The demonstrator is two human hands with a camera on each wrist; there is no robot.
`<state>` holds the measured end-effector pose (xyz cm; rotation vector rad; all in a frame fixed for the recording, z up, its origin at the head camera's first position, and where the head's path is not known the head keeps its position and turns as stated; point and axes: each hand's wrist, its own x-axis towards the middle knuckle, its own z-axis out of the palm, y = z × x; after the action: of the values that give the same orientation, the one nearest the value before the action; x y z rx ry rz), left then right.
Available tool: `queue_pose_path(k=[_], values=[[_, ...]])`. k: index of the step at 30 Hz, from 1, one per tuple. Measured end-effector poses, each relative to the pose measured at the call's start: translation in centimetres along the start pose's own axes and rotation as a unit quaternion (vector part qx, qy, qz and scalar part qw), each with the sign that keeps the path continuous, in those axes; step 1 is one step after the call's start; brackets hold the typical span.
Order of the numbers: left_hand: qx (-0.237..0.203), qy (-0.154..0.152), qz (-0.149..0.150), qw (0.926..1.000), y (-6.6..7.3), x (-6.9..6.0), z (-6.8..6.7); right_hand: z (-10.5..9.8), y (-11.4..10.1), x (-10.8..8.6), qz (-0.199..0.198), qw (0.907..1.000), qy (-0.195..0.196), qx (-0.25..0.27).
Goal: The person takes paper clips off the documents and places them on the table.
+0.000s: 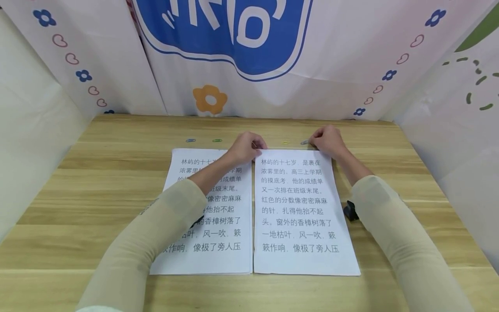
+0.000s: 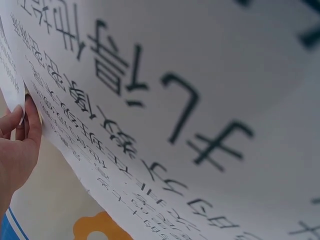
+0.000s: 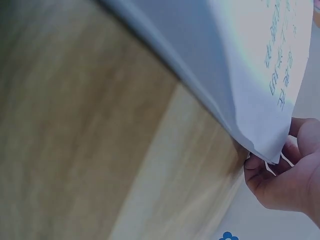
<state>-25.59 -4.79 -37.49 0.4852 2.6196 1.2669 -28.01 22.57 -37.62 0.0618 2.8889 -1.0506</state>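
Two stacks of printed paper lie side by side on the table. My left hand (image 1: 244, 147) pinches the top left corner of the right stack of paper (image 1: 296, 208); in the left wrist view, thumb and fingers (image 2: 33, 122) close on the paper's edge. At that stack's top right corner is my right hand (image 1: 329, 139), and the right wrist view has the corner between its thumb and fingers (image 3: 270, 187). The left forearm crosses over the left stack of paper (image 1: 230, 255), covering part of its text. Beside the right fingertips lies a pale paper clip (image 1: 304, 142).
Along the back of the wooden table (image 1: 397, 173) lie a blue paper clip (image 1: 190, 140), a green paper clip (image 1: 217, 140) and a yellow paper clip (image 1: 286, 142). A printed white cloth (image 1: 273, 97) hangs behind the table's far edge.
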Motion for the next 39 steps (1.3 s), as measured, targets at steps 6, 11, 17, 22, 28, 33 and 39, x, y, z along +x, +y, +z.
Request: queue_pose_path(k=[6,11,17,22,28,33,39], values=[[0.008,0.001,-0.004,1.0,0.1,0.0,0.1,0.0,0.2,0.1,0.009,1.0,-0.001,0.001],[0.011,0.004,-0.004,0.9999,0.2,0.0,0.3,-0.1,0.4,-0.1,0.009,0.9999,-0.004,0.01],[0.007,0.008,0.0,0.9999,0.2,0.0,0.4,-0.3,0.2,-0.6,0.009,0.9996,-0.012,0.023],[0.007,0.011,-0.007,0.9999,0.2,-0.1,0.4,-0.5,-0.1,-1.2,-0.003,0.9996,-0.013,0.024],[0.029,0.005,0.0,0.9996,0.2,0.2,0.4,-0.9,-0.3,-1.7,-0.013,0.9996,-0.014,0.022],[0.059,-0.004,0.009,0.9982,0.4,0.0,0.2,-1.2,-0.5,-2.1,-0.02,0.9992,-0.015,0.03],[0.1,-0.025,0.014,0.9946,0.7,-0.7,-0.7,-1.4,-0.4,-2.6,-0.054,0.9983,-0.003,0.024]])
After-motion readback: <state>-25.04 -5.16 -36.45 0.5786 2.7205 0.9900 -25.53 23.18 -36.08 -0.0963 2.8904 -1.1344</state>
